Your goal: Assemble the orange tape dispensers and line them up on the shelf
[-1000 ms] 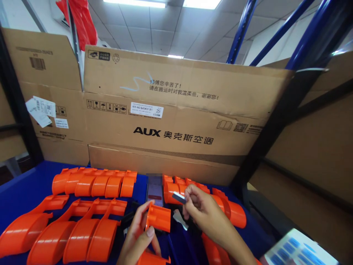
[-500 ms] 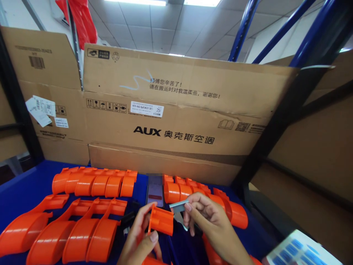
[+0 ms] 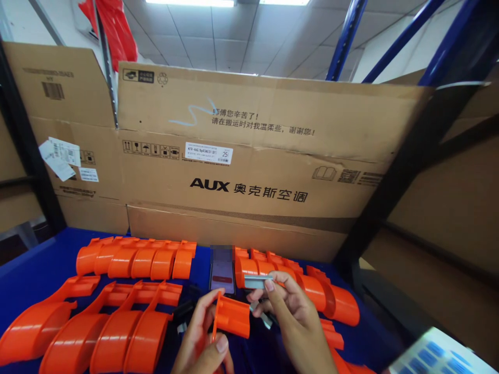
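Note:
My left hand grips an orange plastic part low in the middle, thumb on its lower edge. Just to its right, my right hand pinches a small grey metal strip between thumb and fingertips, held level above and right of the orange part. A second grey strip shows below it, under the right fingers. A phone lies on the blue table right behind both hands.
Rows of orange plastic parts cover the table left, with larger curved ones nearer me and more to the right. Big cardboard boxes wall off the back. A dark rack post and a sheet of blue labels stand at the right.
My right hand has brought the grey strip down and left, closer to the orange part, then raised it slightly. The view has shifted a little; my left hand has kept its hold.

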The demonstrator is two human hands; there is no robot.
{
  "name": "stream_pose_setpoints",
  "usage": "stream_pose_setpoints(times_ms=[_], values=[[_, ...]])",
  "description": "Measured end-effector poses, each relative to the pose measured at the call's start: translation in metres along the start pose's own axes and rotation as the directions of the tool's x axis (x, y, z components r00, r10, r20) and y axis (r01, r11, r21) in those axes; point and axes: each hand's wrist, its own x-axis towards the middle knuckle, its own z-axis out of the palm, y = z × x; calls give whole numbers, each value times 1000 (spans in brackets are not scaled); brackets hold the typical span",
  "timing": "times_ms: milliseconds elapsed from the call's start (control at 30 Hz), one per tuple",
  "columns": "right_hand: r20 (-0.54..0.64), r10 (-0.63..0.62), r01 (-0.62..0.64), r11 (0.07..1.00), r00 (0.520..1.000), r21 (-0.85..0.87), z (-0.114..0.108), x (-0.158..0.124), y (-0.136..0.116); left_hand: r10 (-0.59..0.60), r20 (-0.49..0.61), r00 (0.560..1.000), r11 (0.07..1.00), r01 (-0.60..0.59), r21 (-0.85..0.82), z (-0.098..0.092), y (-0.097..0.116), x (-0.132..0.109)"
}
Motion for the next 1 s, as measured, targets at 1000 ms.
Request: stream_pose_setpoints(times_ms=[1000], values=[[-12,-83,78,968,996,-237,6,-3,-2,53,-205,977,977,-8,213,-2,5,5]])
